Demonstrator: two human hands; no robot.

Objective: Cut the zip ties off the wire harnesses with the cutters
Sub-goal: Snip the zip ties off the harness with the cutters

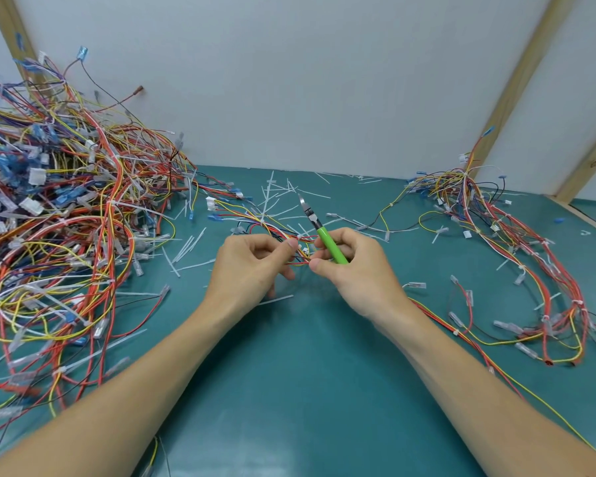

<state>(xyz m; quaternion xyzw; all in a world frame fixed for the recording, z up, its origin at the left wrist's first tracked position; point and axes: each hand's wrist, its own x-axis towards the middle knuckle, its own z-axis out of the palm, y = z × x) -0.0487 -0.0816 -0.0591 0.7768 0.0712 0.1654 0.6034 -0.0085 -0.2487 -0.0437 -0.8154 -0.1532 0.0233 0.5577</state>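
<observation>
Gripping one cutters (324, 232), two hands.

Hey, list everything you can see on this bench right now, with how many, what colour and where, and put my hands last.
big harness pile: one heap, red, yellow, orange, blue and white wires, left side of the mat
smaller harness group: one loose bunch, mostly red and yellow, right side
held harness: one, multicoloured, centre, running between both hands
cutters: one, green handles, metal tip pointing up and away, centre
cut zip ties: many, white, scattered mid-mat toward the wall
work mat: one, teal, covering the bench
wall panel: white, behind the bench
wooden struts: tan, slanting, left and right of the wall
left hand: pinches the held harness wires
right hand: grips the cutters, thumb on the wires
</observation>
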